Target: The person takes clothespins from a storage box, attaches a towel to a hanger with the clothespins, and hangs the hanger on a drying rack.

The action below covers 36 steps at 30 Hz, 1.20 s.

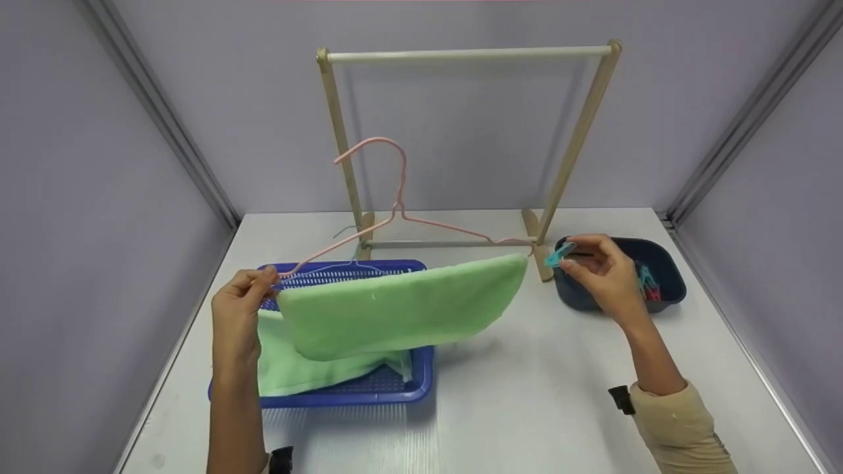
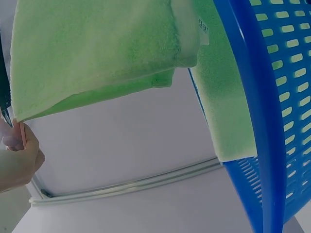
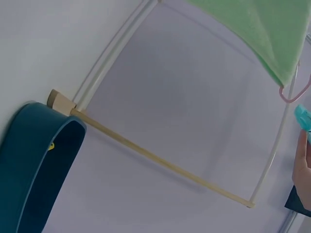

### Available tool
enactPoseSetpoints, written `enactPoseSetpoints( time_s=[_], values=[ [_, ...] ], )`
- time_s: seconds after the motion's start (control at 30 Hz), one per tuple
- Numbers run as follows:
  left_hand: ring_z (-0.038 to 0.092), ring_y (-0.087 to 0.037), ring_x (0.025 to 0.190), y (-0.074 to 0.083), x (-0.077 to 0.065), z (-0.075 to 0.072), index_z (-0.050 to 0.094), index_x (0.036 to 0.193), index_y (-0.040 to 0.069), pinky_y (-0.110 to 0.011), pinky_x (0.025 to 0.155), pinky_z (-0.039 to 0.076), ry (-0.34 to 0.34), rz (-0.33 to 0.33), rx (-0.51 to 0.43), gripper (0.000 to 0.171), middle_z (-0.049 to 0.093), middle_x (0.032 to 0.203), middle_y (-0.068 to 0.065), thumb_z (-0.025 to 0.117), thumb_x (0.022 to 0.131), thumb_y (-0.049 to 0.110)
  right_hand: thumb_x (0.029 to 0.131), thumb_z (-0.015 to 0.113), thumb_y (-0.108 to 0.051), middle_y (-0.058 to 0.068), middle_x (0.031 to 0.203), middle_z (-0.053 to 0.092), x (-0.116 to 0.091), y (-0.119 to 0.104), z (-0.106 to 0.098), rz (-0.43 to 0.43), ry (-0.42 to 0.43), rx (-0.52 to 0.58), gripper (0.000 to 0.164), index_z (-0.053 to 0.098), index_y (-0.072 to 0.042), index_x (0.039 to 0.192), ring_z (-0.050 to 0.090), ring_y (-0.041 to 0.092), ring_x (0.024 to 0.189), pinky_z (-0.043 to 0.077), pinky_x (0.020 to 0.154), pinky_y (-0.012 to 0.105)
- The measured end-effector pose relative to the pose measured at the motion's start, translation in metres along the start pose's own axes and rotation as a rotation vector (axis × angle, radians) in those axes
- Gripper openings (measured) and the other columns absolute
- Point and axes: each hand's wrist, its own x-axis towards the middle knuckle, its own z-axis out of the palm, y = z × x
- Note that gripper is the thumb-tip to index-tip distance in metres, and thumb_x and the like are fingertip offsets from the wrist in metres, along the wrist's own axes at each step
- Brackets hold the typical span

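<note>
My left hand [image 1: 238, 316] pinches the left end of a pink wire hanger [image 1: 400, 191]. The top corner of a light green towel [image 1: 408, 309] is held there too. The folded towel hangs along the hanger's lower bar, which it hides, and slants up to the right. In the left wrist view, fingertips of the left hand [image 2: 24, 155] meet at the towel's corner. Between thumb and fingers, my right hand [image 1: 609, 280] pinches a teal clothespin [image 1: 560, 254]. The clothespin is just right of the hanger's right end, apart from the towel in the right wrist view.
Below the held towel, a blue basket [image 1: 388, 397] contains another green towel [image 1: 296, 375] and a light blue hanger [image 1: 356, 253]. A dark bin [image 1: 672, 270] with teal and red clothespins [image 1: 649, 283] stands at right. A wooden rack with a white rail [image 1: 467, 54] stands behind.
</note>
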Motion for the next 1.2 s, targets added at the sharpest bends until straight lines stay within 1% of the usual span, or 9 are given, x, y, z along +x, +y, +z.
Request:
enactPoseSetpoints(
  time_s=[0.17,0.3,0.47,0.63,0.73,0.9,0.97,1.07,1.2],
  values=[
    [0.050,-0.016,0.071,-0.001,-0.002,0.000,0.064,0.069,0.003,-0.024,0.070,0.044,-0.001,0.001,-0.004,0.019,0.057,0.069,-0.001,0.063,0.087,0.007,0.077,0.064,0.017,0.019,0.104,0.054,0.002,-0.001,0.008,-0.114,-0.104,-0.024,0.035,0.052,0.013,0.110,0.058,0.020,0.094,0.048,0.079,0.026],
    [0.051,-0.015,0.070,0.000,-0.002,0.000,0.065,0.069,0.003,-0.023,0.068,0.044,-0.006,0.002,-0.020,0.018,0.057,0.068,-0.001,0.063,0.087,0.005,0.072,0.063,0.024,0.024,0.103,0.054,0.003,-0.001,0.015,-0.211,-0.161,-0.050,0.038,0.052,0.014,0.107,0.058,0.021,0.095,0.047,0.082,0.031],
    [0.051,-0.014,0.066,0.000,-0.002,0.001,0.065,0.068,0.003,-0.023,0.067,0.044,-0.007,0.004,-0.026,0.019,0.058,0.067,-0.001,0.063,0.087,0.003,0.066,0.062,0.030,0.030,0.097,0.053,0.005,-0.009,0.022,-0.275,-0.153,-0.064,0.039,0.053,0.018,0.102,0.059,0.025,0.091,0.049,0.078,0.033],
    [0.050,-0.015,0.066,-0.002,-0.002,0.001,0.065,0.069,0.002,-0.024,0.067,0.044,-0.007,0.009,-0.003,0.018,0.057,0.067,-0.001,0.062,0.087,0.003,0.065,0.064,0.029,0.028,0.092,0.056,0.005,-0.014,0.025,-0.301,-0.114,-0.110,0.033,0.055,0.017,0.095,0.060,0.033,0.085,0.050,0.075,0.031],
    [0.050,-0.015,0.066,-0.002,-0.002,0.001,0.065,0.070,0.002,-0.024,0.067,0.044,-0.019,0.004,0.003,0.018,0.057,0.068,-0.001,0.062,0.087,0.004,0.065,0.065,0.027,0.026,0.091,0.058,0.005,-0.010,0.026,-0.331,-0.100,-0.136,0.030,0.057,0.015,0.091,0.060,0.036,0.082,0.051,0.073,0.030],
    [0.050,-0.015,0.066,-0.003,-0.003,0.001,0.065,0.070,0.002,-0.024,0.067,0.043,-0.039,-0.001,0.006,0.018,0.056,0.068,-0.001,0.063,0.087,0.004,0.063,0.067,0.027,0.022,0.090,0.061,0.007,0.010,0.023,-0.376,-0.118,-0.163,0.031,0.060,0.010,0.089,0.063,0.028,0.078,0.051,0.066,0.023],
    [0.050,-0.015,0.067,-0.003,-0.003,0.000,0.065,0.069,0.002,-0.024,0.067,0.043,-0.045,-0.005,0.012,0.018,0.055,0.068,-0.001,0.063,0.087,0.004,0.063,0.067,0.027,0.020,0.089,0.062,0.008,0.015,0.021,-0.385,-0.130,-0.166,0.032,0.061,0.009,0.089,0.064,0.023,0.076,0.051,0.063,0.023],
    [0.050,-0.015,0.068,-0.002,-0.004,-0.001,0.064,0.069,0.001,-0.025,0.069,0.042,-0.057,-0.005,0.017,0.019,0.053,0.068,-0.001,0.062,0.087,0.004,0.062,0.067,0.028,0.018,0.087,0.062,0.008,0.018,0.021,-0.393,-0.135,-0.160,0.032,0.063,0.008,0.088,0.064,0.018,0.073,0.052,0.060,0.024],
    [0.050,-0.017,0.071,-0.001,-0.006,-0.001,0.061,0.068,-0.001,-0.028,0.072,0.040,-0.087,-0.001,0.015,0.021,0.052,0.068,-0.002,0.061,0.088,0.003,0.059,0.066,0.031,0.017,0.081,0.061,0.007,0.013,0.024,-0.423,-0.125,-0.162,0.033,0.064,0.010,0.084,0.064,0.019,0.069,0.051,0.059,0.023]
  ],
)
